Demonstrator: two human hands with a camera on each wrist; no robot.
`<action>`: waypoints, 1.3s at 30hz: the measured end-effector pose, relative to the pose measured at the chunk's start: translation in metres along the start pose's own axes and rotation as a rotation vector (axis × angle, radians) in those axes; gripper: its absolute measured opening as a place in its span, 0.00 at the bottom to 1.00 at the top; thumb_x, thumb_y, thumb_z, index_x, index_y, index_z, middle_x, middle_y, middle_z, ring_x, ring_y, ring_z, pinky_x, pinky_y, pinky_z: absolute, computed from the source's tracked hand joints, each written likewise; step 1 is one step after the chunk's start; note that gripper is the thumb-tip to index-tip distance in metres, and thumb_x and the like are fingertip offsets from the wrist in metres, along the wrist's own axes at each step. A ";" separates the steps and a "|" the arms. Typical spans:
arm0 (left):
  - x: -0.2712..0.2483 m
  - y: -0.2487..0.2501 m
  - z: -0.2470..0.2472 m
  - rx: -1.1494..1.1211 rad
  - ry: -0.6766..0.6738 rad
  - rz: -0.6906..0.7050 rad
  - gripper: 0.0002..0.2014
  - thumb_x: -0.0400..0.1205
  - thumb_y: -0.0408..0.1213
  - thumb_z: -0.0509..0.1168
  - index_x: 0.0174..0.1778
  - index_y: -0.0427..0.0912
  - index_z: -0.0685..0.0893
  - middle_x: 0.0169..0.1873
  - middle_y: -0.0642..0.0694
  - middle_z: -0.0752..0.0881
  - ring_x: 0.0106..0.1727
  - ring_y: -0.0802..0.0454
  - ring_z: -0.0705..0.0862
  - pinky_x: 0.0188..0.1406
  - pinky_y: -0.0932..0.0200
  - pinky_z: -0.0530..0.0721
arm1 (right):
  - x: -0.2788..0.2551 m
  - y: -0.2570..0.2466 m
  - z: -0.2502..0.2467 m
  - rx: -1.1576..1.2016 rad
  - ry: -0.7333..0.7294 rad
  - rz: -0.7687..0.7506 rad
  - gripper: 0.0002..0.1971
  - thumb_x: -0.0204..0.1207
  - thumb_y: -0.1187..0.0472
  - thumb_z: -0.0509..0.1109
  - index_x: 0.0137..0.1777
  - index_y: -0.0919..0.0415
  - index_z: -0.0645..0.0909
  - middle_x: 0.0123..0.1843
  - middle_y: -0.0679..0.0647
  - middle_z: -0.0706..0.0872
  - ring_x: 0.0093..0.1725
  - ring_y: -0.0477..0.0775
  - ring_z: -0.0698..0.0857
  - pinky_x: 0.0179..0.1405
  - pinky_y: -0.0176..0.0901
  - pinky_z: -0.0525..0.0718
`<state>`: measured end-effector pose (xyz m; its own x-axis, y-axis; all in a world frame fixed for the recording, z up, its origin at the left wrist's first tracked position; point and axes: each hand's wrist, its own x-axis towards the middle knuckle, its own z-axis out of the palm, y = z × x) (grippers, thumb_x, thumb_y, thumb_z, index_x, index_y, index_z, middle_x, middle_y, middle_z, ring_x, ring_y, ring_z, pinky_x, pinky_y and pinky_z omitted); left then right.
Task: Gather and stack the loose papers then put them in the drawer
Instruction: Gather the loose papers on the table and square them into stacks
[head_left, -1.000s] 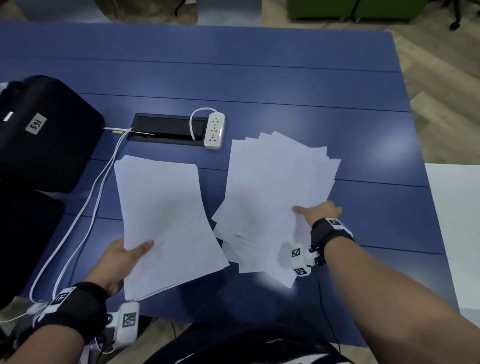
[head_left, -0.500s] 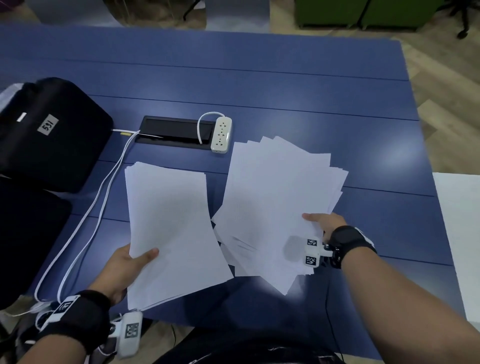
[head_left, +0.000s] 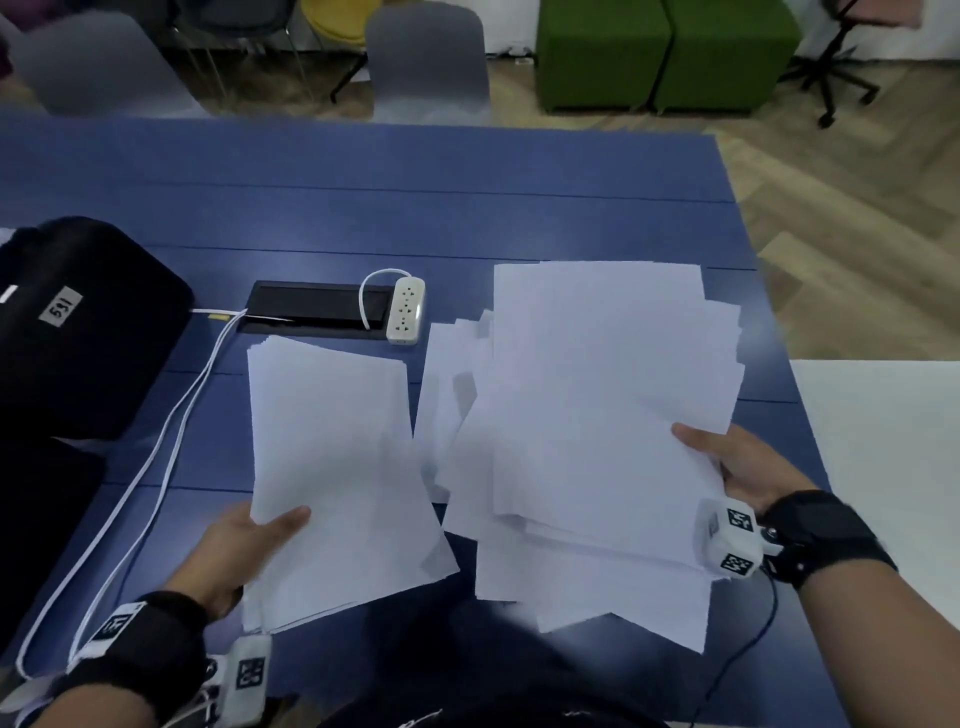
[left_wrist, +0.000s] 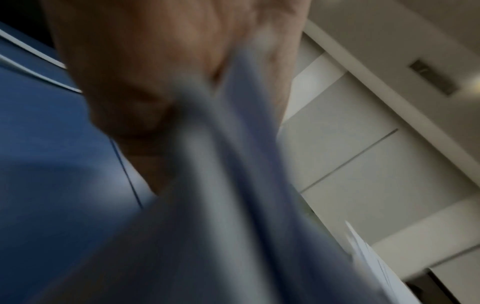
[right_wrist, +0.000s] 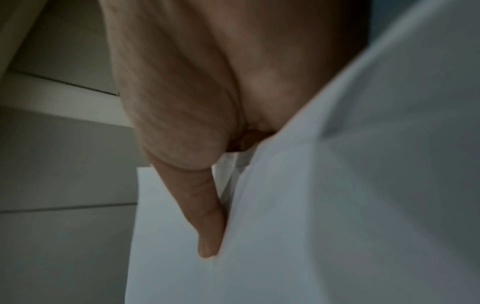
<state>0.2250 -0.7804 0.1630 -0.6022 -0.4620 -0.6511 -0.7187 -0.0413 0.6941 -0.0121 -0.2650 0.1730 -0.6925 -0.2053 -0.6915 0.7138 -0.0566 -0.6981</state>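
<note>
Two sheaves of thin white paper hung over the blue table (head_left: 519, 218): a squared stack (head_left: 337, 467) pinched by the left hand (head_left: 236, 551), a splayed, ragged bundle (head_left: 587, 426) pinched by the right hand (head_left: 743, 467). A white power strip (head_left: 406, 317) and black case (head_left: 78, 332) lay beyond.

Head view: high, looking forward and down across the blue table (head_left: 467, 208), both forearms entering from the near edge, chairs and floor beyond. Left wrist view: very close under the left hand (left_wrist: 155, 72), blurred, angled up along its paper stack (left_wrist: 233, 205). Right wrist view: equally close, facing along the right hand (right_wrist: 194, 92). Each wrist view shares its own hand and papers with the head view.
</note>
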 end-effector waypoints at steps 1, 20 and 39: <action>-0.004 0.007 0.007 0.010 -0.039 0.014 0.14 0.87 0.36 0.75 0.67 0.36 0.90 0.55 0.43 0.97 0.59 0.37 0.95 0.64 0.40 0.90 | -0.008 -0.004 0.003 -0.001 -0.025 -0.005 0.21 0.87 0.66 0.70 0.79 0.61 0.80 0.73 0.62 0.90 0.71 0.68 0.89 0.67 0.65 0.90; -0.075 0.142 0.110 -0.056 -0.425 0.253 0.18 0.89 0.43 0.69 0.73 0.41 0.88 0.65 0.45 0.94 0.66 0.44 0.94 0.73 0.41 0.86 | -0.066 -0.011 0.066 0.162 -0.245 0.074 0.24 0.87 0.54 0.72 0.79 0.65 0.82 0.75 0.65 0.87 0.77 0.68 0.85 0.82 0.65 0.77; -0.101 0.165 0.125 -0.033 -0.386 0.439 0.18 0.89 0.53 0.67 0.75 0.58 0.85 0.69 0.64 0.91 0.71 0.65 0.88 0.83 0.49 0.78 | -0.093 -0.058 0.091 -0.179 -0.298 -0.268 0.19 0.86 0.65 0.73 0.77 0.62 0.83 0.71 0.53 0.92 0.73 0.53 0.89 0.74 0.47 0.84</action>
<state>0.1236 -0.6301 0.3052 -0.9288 -0.0856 -0.3606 -0.3655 0.0508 0.9294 0.0209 -0.3311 0.2946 -0.7721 -0.4805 -0.4159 0.4650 0.0189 -0.8851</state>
